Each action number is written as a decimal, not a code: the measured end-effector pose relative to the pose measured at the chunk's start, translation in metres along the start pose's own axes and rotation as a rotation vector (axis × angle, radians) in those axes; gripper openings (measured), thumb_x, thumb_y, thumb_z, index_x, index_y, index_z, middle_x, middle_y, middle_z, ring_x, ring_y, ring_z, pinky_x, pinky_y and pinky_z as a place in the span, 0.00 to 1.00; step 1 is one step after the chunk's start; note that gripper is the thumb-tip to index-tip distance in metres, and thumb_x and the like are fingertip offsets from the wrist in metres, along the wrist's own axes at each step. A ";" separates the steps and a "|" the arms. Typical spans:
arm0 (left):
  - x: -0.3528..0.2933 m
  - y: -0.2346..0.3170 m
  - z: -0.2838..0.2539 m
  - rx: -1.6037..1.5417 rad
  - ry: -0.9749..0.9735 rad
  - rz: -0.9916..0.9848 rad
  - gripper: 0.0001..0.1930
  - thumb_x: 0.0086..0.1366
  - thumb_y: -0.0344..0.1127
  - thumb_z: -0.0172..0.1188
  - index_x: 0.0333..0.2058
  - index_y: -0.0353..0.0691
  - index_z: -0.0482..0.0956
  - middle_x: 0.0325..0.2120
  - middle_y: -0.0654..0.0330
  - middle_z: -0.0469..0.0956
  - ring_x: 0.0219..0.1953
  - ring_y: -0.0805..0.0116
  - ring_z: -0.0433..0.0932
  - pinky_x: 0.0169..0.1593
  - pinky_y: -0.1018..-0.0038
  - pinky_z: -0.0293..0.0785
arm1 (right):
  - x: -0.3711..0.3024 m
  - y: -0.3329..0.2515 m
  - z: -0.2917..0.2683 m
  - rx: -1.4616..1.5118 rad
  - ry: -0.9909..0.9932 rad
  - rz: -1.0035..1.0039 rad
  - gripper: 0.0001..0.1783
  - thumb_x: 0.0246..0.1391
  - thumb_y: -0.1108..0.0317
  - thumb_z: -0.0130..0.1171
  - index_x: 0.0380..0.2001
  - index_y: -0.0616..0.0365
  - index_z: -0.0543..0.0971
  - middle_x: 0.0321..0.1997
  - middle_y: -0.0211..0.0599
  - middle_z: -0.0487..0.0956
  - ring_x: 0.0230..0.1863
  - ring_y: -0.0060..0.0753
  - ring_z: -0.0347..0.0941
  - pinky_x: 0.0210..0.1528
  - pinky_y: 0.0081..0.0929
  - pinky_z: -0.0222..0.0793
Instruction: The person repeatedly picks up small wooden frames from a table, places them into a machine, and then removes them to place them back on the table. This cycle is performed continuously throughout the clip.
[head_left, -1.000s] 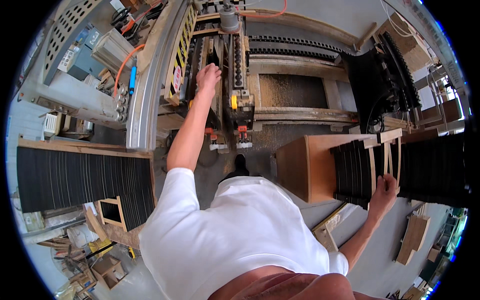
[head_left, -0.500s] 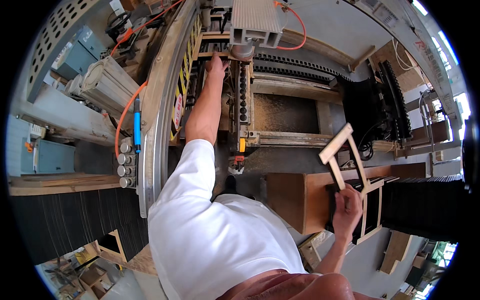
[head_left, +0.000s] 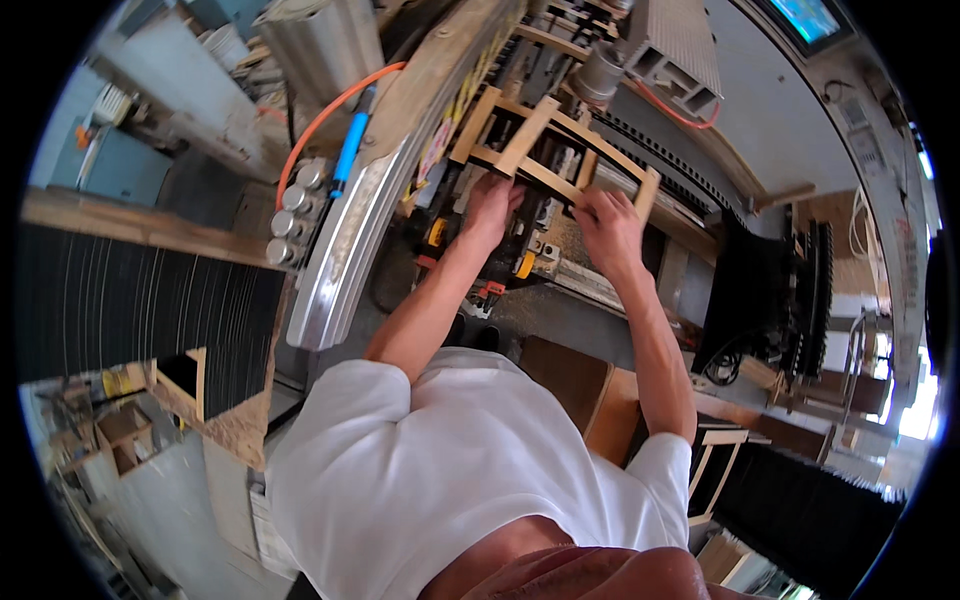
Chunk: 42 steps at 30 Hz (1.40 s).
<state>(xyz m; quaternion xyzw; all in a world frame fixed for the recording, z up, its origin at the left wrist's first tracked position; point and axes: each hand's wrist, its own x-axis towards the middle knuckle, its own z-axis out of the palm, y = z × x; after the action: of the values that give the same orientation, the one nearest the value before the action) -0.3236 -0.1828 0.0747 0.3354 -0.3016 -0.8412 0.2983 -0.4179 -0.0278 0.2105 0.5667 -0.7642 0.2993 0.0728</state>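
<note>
Two small rectangular frames of pale wood overlap over the machine bed. The left wooden frame (head_left: 474, 126) meets my left hand (head_left: 489, 208), whose fingers are bent closed at its near edge. My right hand (head_left: 609, 228) pinches the near side of the right wooden frame (head_left: 648, 197). The frames tilt slightly, and exactly where one passes over the other I cannot make out. Beneath them is the machine's bed, with rails, yellow parts (head_left: 526, 264) and a red-tipped fitting (head_left: 490, 290). A round metal cylinder (head_left: 597, 76) stands just beyond the frames.
A long metal rail (head_left: 352, 255) with a blue pen-like tool (head_left: 350, 145) and an orange hose (head_left: 318, 130) runs along the left. Dark stacked frames (head_left: 140, 305) stand at left, and another dark stack (head_left: 800, 510) at lower right. A brown box (head_left: 565, 375) stands near my body.
My right hand has brought its wooden frame from the right-hand stack to the machine. My left hand has drawn back toward me with a second frame. The view has turned.
</note>
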 end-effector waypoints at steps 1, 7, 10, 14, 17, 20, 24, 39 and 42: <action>-0.007 -0.001 -0.007 -0.021 -0.041 -0.015 0.13 0.69 0.44 0.55 0.44 0.43 0.70 0.39 0.63 0.76 0.41 0.70 0.77 0.46 0.70 0.73 | 0.012 0.004 0.017 0.007 -0.022 -0.036 0.05 0.45 0.71 0.62 0.26 0.55 0.76 0.29 0.34 0.78 0.36 0.44 0.73 0.41 0.38 0.69; -0.022 -0.001 -0.012 -0.218 -0.202 -0.084 0.29 0.72 0.60 0.37 0.56 0.40 0.65 0.52 0.54 0.71 0.56 0.60 0.68 0.62 0.59 0.59 | 0.030 0.016 0.069 0.005 -0.097 -0.190 0.09 0.43 0.69 0.66 0.28 0.54 0.75 0.28 0.36 0.78 0.36 0.45 0.74 0.41 0.39 0.69; -0.016 -0.003 -0.010 -0.284 -0.190 -0.013 0.24 0.71 0.55 0.44 0.53 0.41 0.68 0.49 0.56 0.73 0.53 0.62 0.70 0.59 0.62 0.64 | 0.030 0.022 0.076 0.044 -0.140 -0.128 0.10 0.42 0.69 0.67 0.28 0.55 0.75 0.27 0.38 0.78 0.36 0.46 0.74 0.42 0.40 0.69; -0.031 -0.011 -0.010 -0.230 -0.048 0.059 0.13 0.67 0.35 0.57 0.48 0.39 0.71 0.45 0.57 0.75 0.48 0.62 0.75 0.55 0.63 0.70 | 0.040 0.027 0.074 0.075 -0.083 -0.124 0.09 0.42 0.72 0.64 0.29 0.56 0.75 0.28 0.40 0.79 0.36 0.47 0.75 0.42 0.42 0.69; -0.070 -0.010 -0.031 -0.161 -0.047 0.083 0.14 0.69 0.34 0.55 0.50 0.38 0.71 0.48 0.56 0.75 0.51 0.61 0.74 0.58 0.61 0.69 | 0.060 0.043 0.086 0.056 -0.101 -0.087 0.10 0.42 0.72 0.63 0.30 0.57 0.76 0.29 0.42 0.80 0.39 0.49 0.76 0.43 0.42 0.69; -0.128 -0.007 -0.063 -0.105 -0.043 0.071 0.19 0.70 0.34 0.52 0.58 0.37 0.67 0.54 0.54 0.72 0.58 0.60 0.71 0.61 0.60 0.67 | 0.078 0.059 0.104 0.027 -0.084 -0.113 0.10 0.44 0.70 0.63 0.32 0.56 0.75 0.29 0.42 0.80 0.39 0.49 0.75 0.43 0.44 0.68; -0.207 0.002 -0.105 0.011 -0.006 0.078 0.21 0.71 0.35 0.50 0.60 0.37 0.63 0.56 0.54 0.71 0.59 0.61 0.70 0.60 0.62 0.68 | 0.106 0.071 0.125 -0.146 -0.125 -0.129 0.11 0.44 0.69 0.62 0.33 0.54 0.74 0.30 0.40 0.81 0.41 0.46 0.75 0.44 0.43 0.66; -0.278 0.030 -0.239 -0.028 0.206 0.058 0.17 0.68 0.39 0.56 0.52 0.38 0.71 0.47 0.58 0.76 0.51 0.65 0.75 0.54 0.64 0.74 | 0.201 0.061 0.141 -0.850 -0.406 -0.187 0.14 0.48 0.70 0.61 0.40 0.58 0.76 0.32 0.39 0.82 0.46 0.39 0.73 0.49 0.35 0.58; -0.284 0.034 -0.257 -0.065 0.269 0.071 0.16 0.67 0.38 0.57 0.51 0.40 0.72 0.46 0.60 0.77 0.49 0.67 0.76 0.53 0.66 0.75 | 0.216 0.069 0.148 -0.854 -0.429 -0.147 0.13 0.50 0.70 0.59 0.41 0.57 0.76 0.33 0.38 0.82 0.46 0.39 0.74 0.51 0.36 0.58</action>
<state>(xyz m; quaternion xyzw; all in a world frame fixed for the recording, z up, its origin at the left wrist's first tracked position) 0.0474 -0.0834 0.0558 0.4242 -0.2431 -0.7869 0.3765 -0.5217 -0.2732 0.1620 0.5877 -0.7744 -0.1708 0.1604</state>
